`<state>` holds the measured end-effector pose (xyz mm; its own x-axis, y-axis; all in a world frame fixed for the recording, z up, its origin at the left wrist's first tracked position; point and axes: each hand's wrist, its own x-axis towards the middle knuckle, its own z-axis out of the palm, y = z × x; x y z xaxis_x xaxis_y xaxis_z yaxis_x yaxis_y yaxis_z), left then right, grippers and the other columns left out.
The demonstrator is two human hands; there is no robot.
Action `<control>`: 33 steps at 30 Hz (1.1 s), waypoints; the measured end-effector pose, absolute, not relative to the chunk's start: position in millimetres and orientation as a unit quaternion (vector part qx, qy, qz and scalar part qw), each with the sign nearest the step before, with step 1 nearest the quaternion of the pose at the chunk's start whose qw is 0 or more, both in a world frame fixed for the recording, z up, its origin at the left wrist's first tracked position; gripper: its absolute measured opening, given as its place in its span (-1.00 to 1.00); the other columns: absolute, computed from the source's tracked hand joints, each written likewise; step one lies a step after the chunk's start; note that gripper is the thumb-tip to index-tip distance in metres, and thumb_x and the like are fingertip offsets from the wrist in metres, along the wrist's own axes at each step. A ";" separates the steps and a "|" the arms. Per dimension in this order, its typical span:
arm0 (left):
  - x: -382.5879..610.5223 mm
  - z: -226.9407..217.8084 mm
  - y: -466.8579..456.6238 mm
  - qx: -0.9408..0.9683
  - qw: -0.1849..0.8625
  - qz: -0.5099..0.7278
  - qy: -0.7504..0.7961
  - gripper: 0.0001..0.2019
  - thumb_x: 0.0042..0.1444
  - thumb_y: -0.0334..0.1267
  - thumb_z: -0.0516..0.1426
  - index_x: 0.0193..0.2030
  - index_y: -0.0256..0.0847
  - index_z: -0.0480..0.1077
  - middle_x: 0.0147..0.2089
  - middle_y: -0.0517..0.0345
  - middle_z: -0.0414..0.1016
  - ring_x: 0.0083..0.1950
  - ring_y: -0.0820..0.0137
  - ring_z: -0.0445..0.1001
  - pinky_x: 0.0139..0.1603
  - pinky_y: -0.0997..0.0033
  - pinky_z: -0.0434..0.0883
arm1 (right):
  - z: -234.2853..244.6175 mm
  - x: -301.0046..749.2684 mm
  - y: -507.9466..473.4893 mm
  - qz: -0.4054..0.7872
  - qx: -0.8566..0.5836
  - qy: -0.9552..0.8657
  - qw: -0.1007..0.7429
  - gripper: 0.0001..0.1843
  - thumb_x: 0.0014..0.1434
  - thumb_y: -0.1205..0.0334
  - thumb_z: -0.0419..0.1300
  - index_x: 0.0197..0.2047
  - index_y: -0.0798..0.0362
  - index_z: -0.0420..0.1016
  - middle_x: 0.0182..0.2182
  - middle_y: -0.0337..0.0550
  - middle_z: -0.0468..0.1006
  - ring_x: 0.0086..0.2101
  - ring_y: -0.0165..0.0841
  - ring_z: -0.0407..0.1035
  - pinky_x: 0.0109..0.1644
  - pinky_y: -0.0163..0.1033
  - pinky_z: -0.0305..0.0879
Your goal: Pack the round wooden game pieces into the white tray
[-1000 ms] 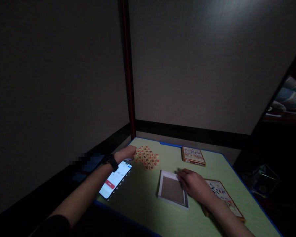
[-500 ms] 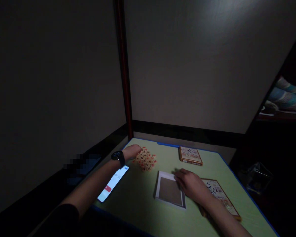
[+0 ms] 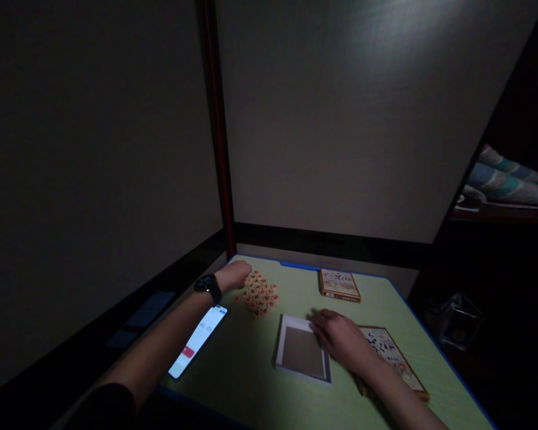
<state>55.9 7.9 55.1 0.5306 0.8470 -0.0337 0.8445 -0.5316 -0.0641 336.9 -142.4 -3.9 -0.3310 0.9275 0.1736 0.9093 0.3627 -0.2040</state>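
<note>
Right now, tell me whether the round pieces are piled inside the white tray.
No, the round pieces lie piled on the green table, apart from the white tray.

My green table [image 3: 233, 382] holds a white tray [image 3: 302, 353]. Around it lie a phone [image 3: 199, 341] at nine o'clock, round pieces [image 3: 259, 294] at eleven, and boxes [image 3: 339, 283] at one and three.

Left grip [image 3: 234, 275]: fingertips hidden; round pieces [image 3: 260, 296]: markings too small to read.
</note>
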 end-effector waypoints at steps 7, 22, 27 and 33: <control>106.3 66.1 -51.8 -0.901 0.000 -0.127 -0.415 -0.82 0.20 -0.27 0.05 -0.27 -0.24 0.48 -0.32 0.05 0.55 -0.27 0.33 0.50 -0.24 0.45 0.34 | -0.7 325.6 -143.2 0.207 -0.513 -0.693 0.462 -0.55 0.29 -0.03 0.05 0.11 0.01 0.47 -0.02 0.01 0.57 -0.04 -0.17 0.45 0.09 -0.04 0.33; 167.7 -8.8 -82.4 -0.852 -0.132 -0.404 -0.305 -0.84 0.17 -0.31 0.18 -0.11 -0.16 0.51 -0.21 0.11 0.57 -0.21 0.38 0.51 -0.10 0.47 0.42 | -15.9 326.9 -127.0 0.431 -0.428 -0.474 0.637 -0.59 -0.13 0.00 0.45 -0.22 0.05 0.65 -0.30 -0.09 0.67 -0.29 -0.23 0.53 -0.11 -0.05 0.48; 164.8 -7.4 -82.1 -0.814 -0.178 -0.425 -0.353 -0.79 0.09 -0.24 0.26 -0.11 -0.14 0.52 -0.22 0.12 0.58 -0.26 0.37 0.50 -0.16 0.44 0.43 | -14.6 330.2 -127.1 0.463 -0.428 -0.429 0.647 -0.54 -0.14 0.02 0.46 -0.16 0.05 0.64 -0.27 -0.08 0.66 -0.31 -0.29 0.52 -0.20 -0.15 0.48; 165.0 -13.2 -77.7 -0.779 -0.242 -0.439 -0.377 -0.83 -0.01 -0.29 0.29 -0.22 -0.15 0.53 -0.27 0.16 0.56 -0.30 0.39 0.49 -0.21 0.44 0.44 | -17.7 335.2 -124.6 0.428 -0.440 -0.464 0.639 -0.46 -0.22 0.05 0.50 -0.13 0.06 0.61 -0.31 -0.10 0.65 -0.28 -0.25 0.51 -0.14 -0.11 0.45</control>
<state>165.0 -77.7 -13.2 0.3300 0.7996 0.5017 0.3753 -0.5988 0.7075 335.2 -124.6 -17.7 0.2030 0.9549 0.2169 -0.1375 0.2471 -0.9592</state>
